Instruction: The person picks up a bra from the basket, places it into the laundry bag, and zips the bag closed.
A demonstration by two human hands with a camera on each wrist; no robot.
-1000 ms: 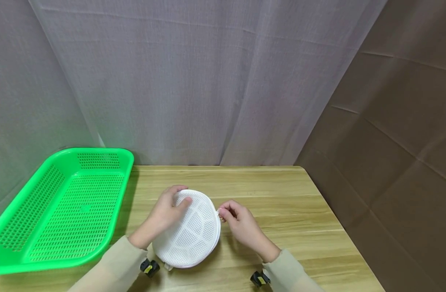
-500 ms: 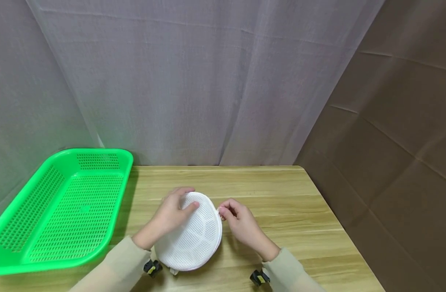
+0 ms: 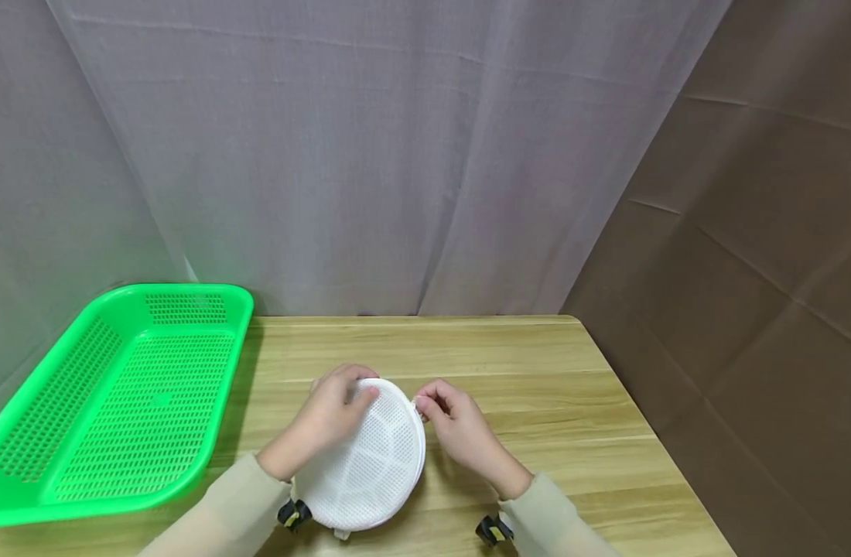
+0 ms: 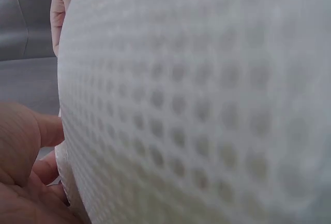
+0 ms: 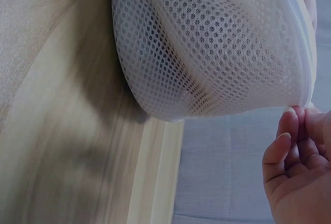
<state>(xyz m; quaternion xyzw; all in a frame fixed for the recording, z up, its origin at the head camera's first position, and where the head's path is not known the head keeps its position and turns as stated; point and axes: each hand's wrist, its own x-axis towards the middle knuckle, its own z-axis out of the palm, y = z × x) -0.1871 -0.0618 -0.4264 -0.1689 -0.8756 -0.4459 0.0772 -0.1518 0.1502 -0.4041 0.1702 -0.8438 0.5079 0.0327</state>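
A round white mesh laundry bag [image 3: 380, 464] stands over the wooden table. My left hand [image 3: 333, 411] grips its far left edge, the thumb lying across the mesh top and the fingers behind the rim. With thumb and forefinger, my right hand [image 3: 462, 429] pinches the small end at the bag's right rim, where the zipper [image 5: 297, 19] runs. The pinched piece itself is mostly covered by the fingertips. A small fabric tab [image 3: 342, 534] sticks out from the near edge. Mesh fills most of the left wrist view; its side wall sags inward in the right wrist view.
At the left stands a green plastic basket [image 3: 239, 363] with slotted walls and floor. The wooden table [image 3: 537, 363] ends at a grey curtain [image 3: 342, 170] behind and a brown cloth [image 3: 760, 255] along the right.
The bag has turned slightly, its near tab sliding right and toward me, and its far edge has come nearer. My left hand shifted a little right with it; the right hand stays almost in place.
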